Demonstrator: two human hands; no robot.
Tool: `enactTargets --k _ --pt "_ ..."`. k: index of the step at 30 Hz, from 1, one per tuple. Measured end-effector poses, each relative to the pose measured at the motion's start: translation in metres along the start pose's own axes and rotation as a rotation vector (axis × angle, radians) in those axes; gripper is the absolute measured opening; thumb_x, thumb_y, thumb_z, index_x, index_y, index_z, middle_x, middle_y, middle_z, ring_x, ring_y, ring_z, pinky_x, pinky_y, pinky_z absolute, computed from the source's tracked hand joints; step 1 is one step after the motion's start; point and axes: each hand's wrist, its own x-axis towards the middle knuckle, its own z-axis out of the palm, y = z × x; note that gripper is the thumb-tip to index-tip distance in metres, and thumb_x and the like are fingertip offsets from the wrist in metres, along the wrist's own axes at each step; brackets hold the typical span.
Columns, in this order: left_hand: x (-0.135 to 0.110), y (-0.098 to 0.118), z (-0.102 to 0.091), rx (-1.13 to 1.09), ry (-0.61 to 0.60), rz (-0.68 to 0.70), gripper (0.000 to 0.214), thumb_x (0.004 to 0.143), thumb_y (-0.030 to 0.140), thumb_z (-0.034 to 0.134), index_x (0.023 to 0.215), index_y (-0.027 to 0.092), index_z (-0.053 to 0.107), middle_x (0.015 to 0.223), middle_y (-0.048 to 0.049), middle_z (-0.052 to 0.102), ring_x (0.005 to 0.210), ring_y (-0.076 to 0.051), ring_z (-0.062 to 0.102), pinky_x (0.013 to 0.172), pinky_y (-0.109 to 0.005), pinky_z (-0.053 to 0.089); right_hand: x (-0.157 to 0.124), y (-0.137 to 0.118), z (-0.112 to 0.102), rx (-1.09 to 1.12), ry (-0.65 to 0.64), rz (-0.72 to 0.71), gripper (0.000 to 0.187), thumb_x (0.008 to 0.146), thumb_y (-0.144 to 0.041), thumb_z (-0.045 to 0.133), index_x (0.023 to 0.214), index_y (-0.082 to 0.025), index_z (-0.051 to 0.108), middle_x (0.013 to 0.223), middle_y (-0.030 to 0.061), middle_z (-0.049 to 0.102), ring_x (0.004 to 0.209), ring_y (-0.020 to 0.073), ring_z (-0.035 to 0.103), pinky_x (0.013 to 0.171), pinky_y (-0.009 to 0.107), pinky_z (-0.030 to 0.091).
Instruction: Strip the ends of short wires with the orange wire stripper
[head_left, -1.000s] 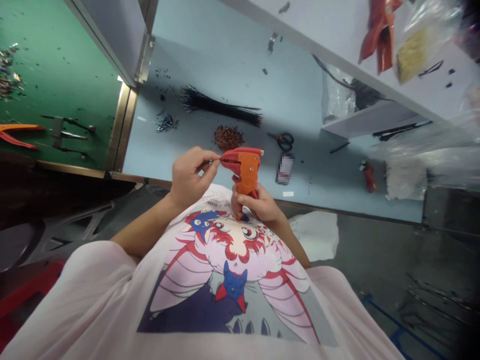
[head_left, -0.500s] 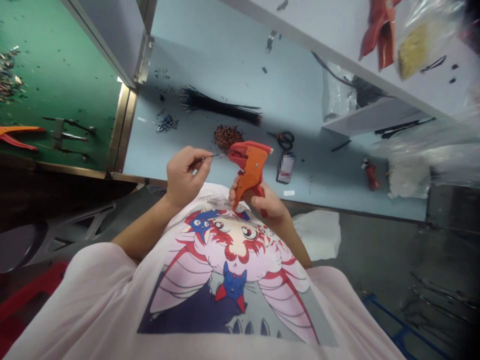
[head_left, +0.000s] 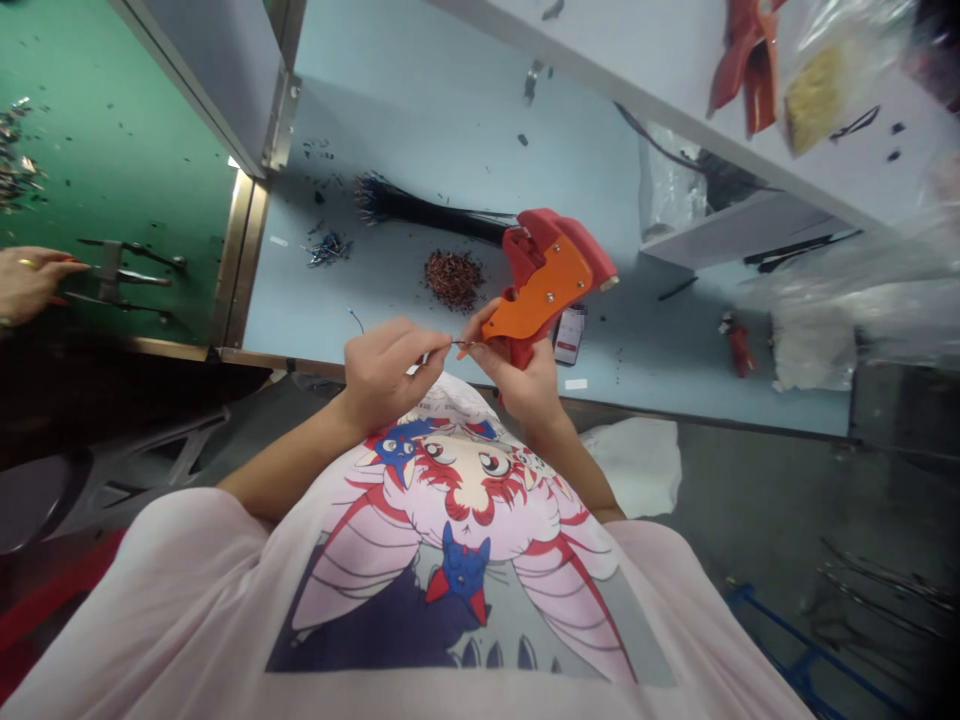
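Note:
My left hand (head_left: 386, 375) pinches a thin wire (head_left: 442, 344) between thumb and fingertips. The wire's far end reaches my right hand (head_left: 521, 368), which grips the handle of an orange and red wire stripper (head_left: 544, 275). The stripper tilts up to the right, and its jaws point away from the wire. On the light blue bench (head_left: 315, 330) behind the tool lie a bundle of black wires (head_left: 420, 213) and a heap of small reddish-brown terminals (head_left: 454, 280).
A co-worker's hand (head_left: 30, 282) rests at far left near pliers (head_left: 124, 277) on a green mat (head_left: 150, 150). A blurred phone (head_left: 570, 335) lies behind the stripper. White shelving and plastic bags stand upper right.
The stripper has swung upward and right, tilting further, and my hands have drawn closer together. A co-worker's hand has entered at the left.

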Motion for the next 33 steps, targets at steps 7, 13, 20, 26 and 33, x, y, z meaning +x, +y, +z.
enactTargets --k 7,13,20,26,33 --pt "-0.006 -0.014 -0.009 0.029 -0.017 -0.118 0.006 0.080 0.017 0.059 0.082 0.020 0.064 0.060 0.0022 0.056 0.055 -0.009 0.048 0.057 -0.023 0.039 0.007 -0.001 -0.009 -0.165 0.132 -0.098 0.020 0.082 -0.035 0.062 0.095 -0.024 0.051 0.080 0.0017 0.053 0.072 0.0150 0.055 0.069 0.034 0.052" --pt "-0.008 -0.031 -0.017 -0.156 0.070 -0.552 0.008 0.081 0.027 0.061 0.083 0.021 0.067 0.063 0.0029 0.057 0.056 -0.008 0.048 0.053 -0.022 0.038 0.036 0.018 -0.043 -0.320 0.275 -0.111 0.034 0.077 -0.041 0.065 0.101 -0.024 0.049 0.089 0.0025 0.054 0.079 0.0163 0.058 0.074 0.035 0.051" --pt "0.001 -0.014 -0.002 -0.343 0.163 -0.633 0.005 0.080 0.021 0.062 0.082 0.018 0.065 0.072 0.0013 0.061 0.060 -0.007 0.053 0.055 -0.020 0.041 0.026 0.029 -0.038 -0.318 0.122 0.135 0.041 0.070 -0.039 0.072 0.101 -0.020 0.054 0.091 0.0044 0.058 0.081 0.0172 0.058 0.073 0.034 0.051" --pt "0.007 -0.013 0.001 -0.388 0.204 -0.575 0.004 0.081 0.023 0.063 0.080 0.019 0.062 0.069 0.0025 0.056 0.057 -0.006 0.049 0.052 -0.020 0.039 -0.001 0.007 -0.036 0.190 -0.332 0.397 0.042 0.069 -0.034 0.075 0.101 -0.015 0.055 0.084 0.0046 0.058 0.074 0.0160 0.059 0.066 0.032 0.052" --pt "0.010 -0.009 0.003 -0.381 0.175 -0.454 0.002 0.081 0.023 0.062 0.082 0.021 0.064 0.071 0.0009 0.057 0.063 -0.009 0.050 0.055 -0.024 0.039 -0.012 0.008 -0.038 0.362 -0.447 0.437 0.043 0.070 -0.034 0.075 0.102 -0.014 0.055 0.086 0.0048 0.059 0.075 0.0160 0.060 0.069 0.033 0.053"
